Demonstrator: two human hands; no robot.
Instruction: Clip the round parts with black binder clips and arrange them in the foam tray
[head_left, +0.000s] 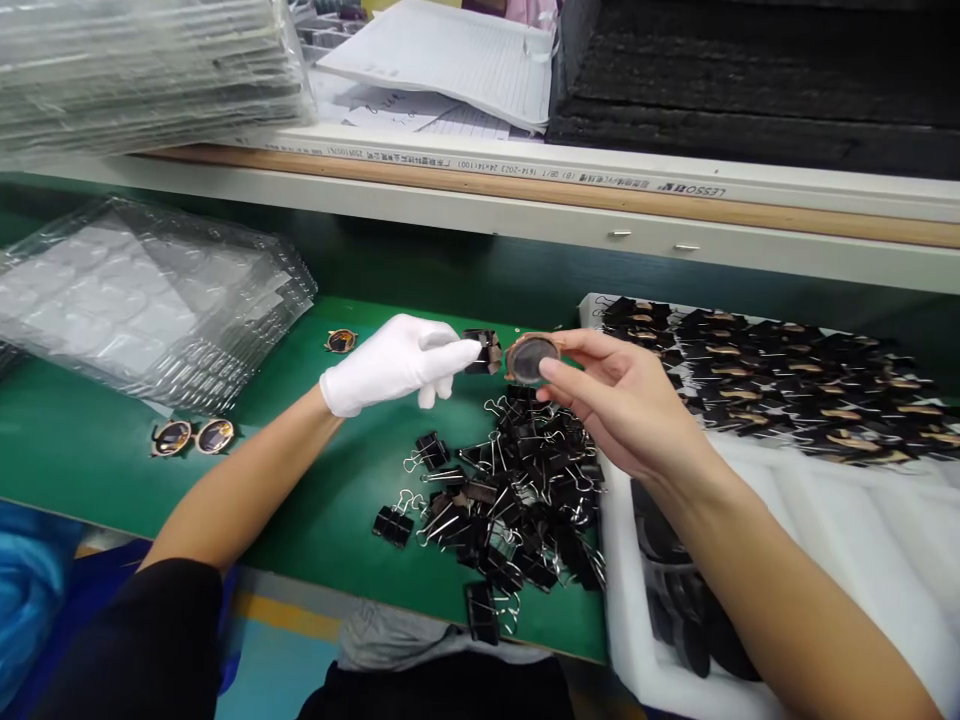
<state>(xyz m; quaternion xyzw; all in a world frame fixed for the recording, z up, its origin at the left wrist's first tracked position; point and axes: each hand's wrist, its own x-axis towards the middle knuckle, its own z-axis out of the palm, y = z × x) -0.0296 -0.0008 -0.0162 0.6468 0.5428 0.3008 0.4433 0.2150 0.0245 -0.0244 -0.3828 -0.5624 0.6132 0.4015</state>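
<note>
- A heap of black binder clips (pixel 510 510) lies loose on the green worktop (pixel 315 500), right under both hands, so a fresh one is within easy reach.
- The right hand (pixel 622 400), bare, pinches a round disc (pixel 531 358) by its rim, face turned up.
- The gloved left hand (pixel 394 362) grips one clip (pixel 484 350) just beside the disc's edge.
- Beyond, a white tray (pixel 825 470) holds rows of clipped discs (pixel 780 370).

white rail (pixel 525 170) along shelf edge is showing upside-down print | readable: "LESSO" at right end, "24×14(00)", "(614-202)" mid-strip | rest is Chinese, too small | papers (pixel 450 60) above are carrying ruled lines and handwriting, illegible | nothing else readable
</note>
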